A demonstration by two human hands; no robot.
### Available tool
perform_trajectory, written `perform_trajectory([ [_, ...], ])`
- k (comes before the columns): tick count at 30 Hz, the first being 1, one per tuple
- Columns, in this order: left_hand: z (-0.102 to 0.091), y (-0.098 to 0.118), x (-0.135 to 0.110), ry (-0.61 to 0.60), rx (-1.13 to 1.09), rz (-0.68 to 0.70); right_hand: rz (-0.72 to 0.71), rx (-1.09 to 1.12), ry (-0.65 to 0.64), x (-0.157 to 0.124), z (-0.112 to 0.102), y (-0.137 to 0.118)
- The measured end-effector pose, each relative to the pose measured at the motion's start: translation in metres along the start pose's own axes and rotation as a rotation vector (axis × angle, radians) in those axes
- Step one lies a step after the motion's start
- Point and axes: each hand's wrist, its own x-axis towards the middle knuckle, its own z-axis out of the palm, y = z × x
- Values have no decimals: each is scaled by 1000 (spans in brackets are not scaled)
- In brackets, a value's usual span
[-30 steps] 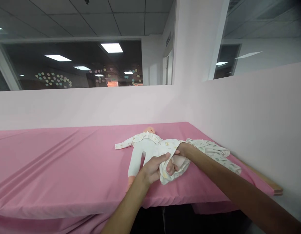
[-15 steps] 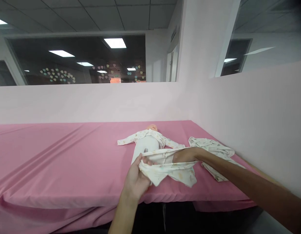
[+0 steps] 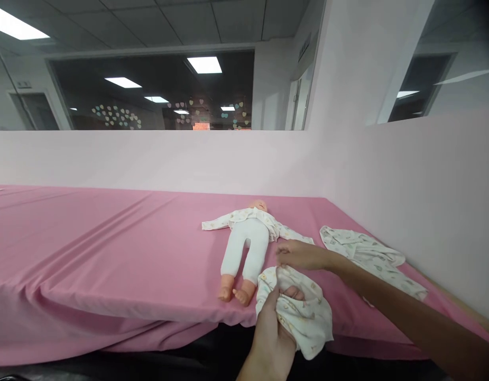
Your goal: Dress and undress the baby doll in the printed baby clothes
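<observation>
A white baby garment (image 3: 310, 320) with a small coloured print is bunched over my left hand (image 3: 274, 323) at the table's front edge. The fingers of that hand show curled inside its opening, gripping the cloth. Right above, my right hand (image 3: 297, 255) has its fingers bent together at the garment's upper edge; the fingertips are partly hidden. Just left of my hands a baby doll (image 3: 246, 248) lies on its back, feet toward me. It wears a printed long-sleeved top (image 3: 244, 214), open at the front, and white leggings (image 3: 233, 256). Its feet are bare.
A pink sheet (image 3: 129, 254) covers the table and hangs over the front edge. Another printed baby garment (image 3: 359, 248) lies spread at the right, by the wall (image 3: 434, 185). A low wall (image 3: 149, 161) with glass above it stands behind the table.
The garment, earlier stretched wide between both hands, is now gathered around my left hand. My right hand has come out of its opening to the top edge. The doll's legs have come into view.
</observation>
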Motion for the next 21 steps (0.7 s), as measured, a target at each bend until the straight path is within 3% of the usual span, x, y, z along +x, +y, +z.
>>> perform_trajectory([
  [3,1,-2,-5,100,34,125,-209,-158,132,16,13,-19],
  [7,3,-5,-8,186,24,183,-545,-522,17,58,56,-46],
  [12,3,-5,-9,228,-19,245,-665,-847,-62,109,102,-47],
  [16,0,5,-12,248,-54,332,-716,-914,-12,117,99,-40],
  [21,-1,18,-23,154,-61,290,-723,-673,75,105,64,-47],
])
